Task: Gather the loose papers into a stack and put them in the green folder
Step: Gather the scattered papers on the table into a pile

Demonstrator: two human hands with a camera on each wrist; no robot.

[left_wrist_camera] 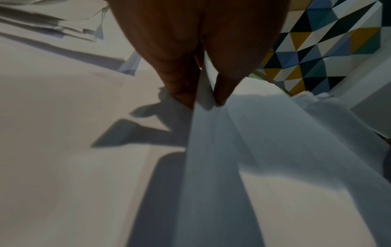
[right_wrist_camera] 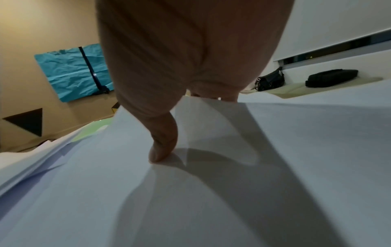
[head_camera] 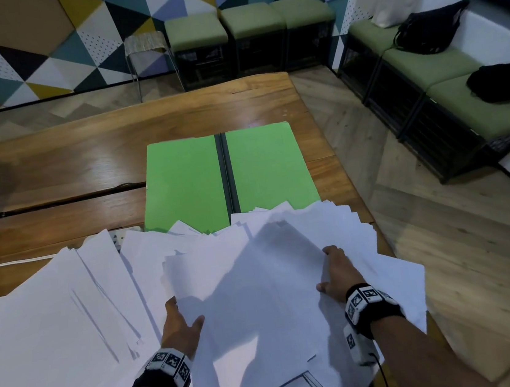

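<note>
so both hands are on a bunch of white papers [head_camera: 253, 296] lifted off the messy spread on the wooden table [head_camera: 50, 160]. the left hand [head_camera: 180, 326] pinches its left edge, thumb on top and fingers underneath, while the right hand [head_camera: 337, 274] grips the right edge the same way. the green folder [head_camera: 188, 182] lies open flat just beyond the pile, near edge tucked under the sheets.
</note>
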